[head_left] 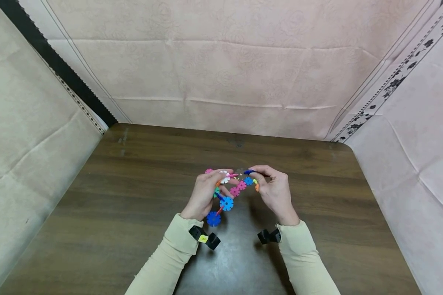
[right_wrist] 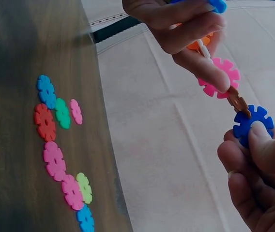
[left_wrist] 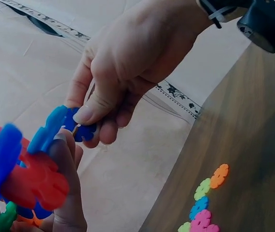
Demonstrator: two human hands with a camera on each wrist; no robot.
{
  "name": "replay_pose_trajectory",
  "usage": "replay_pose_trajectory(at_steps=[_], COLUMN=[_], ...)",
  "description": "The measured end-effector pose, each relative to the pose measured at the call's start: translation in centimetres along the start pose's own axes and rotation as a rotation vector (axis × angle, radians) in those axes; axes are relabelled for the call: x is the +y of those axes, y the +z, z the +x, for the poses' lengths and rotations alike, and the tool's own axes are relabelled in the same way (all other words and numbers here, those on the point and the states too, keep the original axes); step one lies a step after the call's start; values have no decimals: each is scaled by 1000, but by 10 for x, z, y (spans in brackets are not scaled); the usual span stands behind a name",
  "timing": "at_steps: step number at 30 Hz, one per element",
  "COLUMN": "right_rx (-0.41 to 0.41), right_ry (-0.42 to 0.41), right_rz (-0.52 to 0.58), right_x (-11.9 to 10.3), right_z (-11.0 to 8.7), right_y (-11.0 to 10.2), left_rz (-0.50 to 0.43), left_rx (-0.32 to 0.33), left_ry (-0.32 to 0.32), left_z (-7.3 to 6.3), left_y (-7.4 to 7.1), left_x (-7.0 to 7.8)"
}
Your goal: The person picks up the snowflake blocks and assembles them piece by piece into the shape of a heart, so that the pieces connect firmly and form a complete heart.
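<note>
Chain [right_wrist: 230,71] is gripped in left hand [head_left: 206,192]; right hand [head_left: 275,186] opposite pinches blue disc [right_wrist: 242,126]. Likely mid-joining; next needs steady pressing.

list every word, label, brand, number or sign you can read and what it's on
No text can be read in any view.
Yellow label on the black device at the left wrist: any marking is too small to read.
Notched discs: no lettering can be made out.

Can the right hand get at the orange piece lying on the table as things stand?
Probably not until it lets go: the right hand pinches a dark blue piece. The orange piece itself lies close by, with nothing on top.
</note>
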State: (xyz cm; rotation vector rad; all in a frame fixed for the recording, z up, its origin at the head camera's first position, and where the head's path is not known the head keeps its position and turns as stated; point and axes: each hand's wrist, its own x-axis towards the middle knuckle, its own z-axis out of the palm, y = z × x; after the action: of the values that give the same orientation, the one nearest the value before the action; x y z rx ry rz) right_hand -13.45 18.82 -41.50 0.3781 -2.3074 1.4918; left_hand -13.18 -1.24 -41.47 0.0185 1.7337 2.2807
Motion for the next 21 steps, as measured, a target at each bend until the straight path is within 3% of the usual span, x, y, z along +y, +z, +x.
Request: replay_pose_trajectory(at_steps=[8, 15, 21], right_rx=[-76, -28, 35], right_ry=[90, 17, 32], right_rz=[41, 43, 23], right_x=[1, -26, -35], right_z=[-5, -5, -7], right_y=[4, -1, -3], left_rz=[-41, -98, -104], left_rx=[-39, -78, -64], left_ry=[3, 23, 17], left_z=[0, -3, -3], left_y=[-8, -10, -11], left_x=[5, 7, 8])
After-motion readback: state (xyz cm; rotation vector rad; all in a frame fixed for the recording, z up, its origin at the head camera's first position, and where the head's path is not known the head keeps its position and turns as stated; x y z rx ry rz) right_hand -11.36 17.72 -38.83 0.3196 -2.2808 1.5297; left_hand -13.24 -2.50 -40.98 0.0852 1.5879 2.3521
